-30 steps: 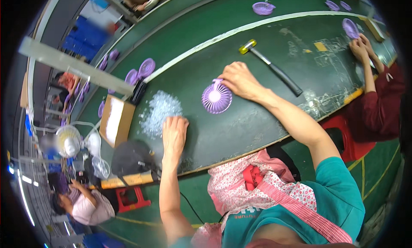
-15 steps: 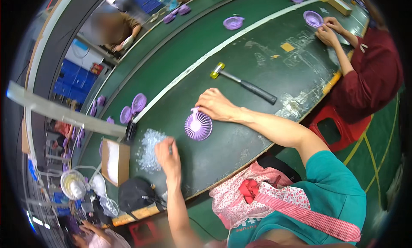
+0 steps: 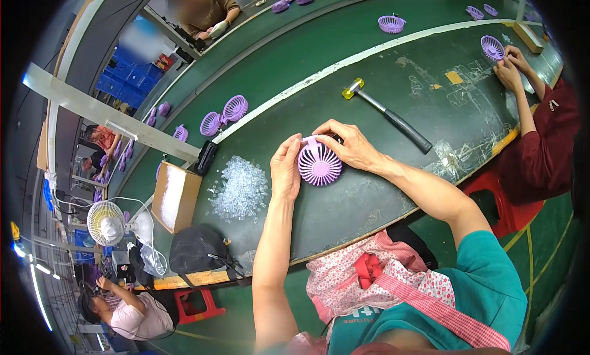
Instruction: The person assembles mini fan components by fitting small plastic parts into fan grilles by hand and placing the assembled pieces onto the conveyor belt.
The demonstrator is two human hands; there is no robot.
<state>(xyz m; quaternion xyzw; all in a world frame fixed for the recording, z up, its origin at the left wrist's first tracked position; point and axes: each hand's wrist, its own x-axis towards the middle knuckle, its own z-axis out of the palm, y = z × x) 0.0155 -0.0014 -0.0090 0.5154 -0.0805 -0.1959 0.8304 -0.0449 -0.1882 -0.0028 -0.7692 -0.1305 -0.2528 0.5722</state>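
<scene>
Both hands now on the purple fan grille, which lies flat on the green surface just in front of the person. Left hand cups its left rim, fingers curled against the edge, grasping it; half a second ago this hand was over at the pile of clear plastic bits, apart from the grille, so it has moved right to join. Right hand grips the top and right rim, fingertips pinching a small pale piece at the top edge, same side as before. Grille roughly unchanged in place relative to the person. Pile of clear bits sits just left of the left hand, not touched now. Open cardboard box farther left, black bag below it at the surface edge. Hammer with yellow head and black handle lies beyond the right hand, well apart, unmoved. Co-worker in dark red at far right handles another purple grille.
</scene>
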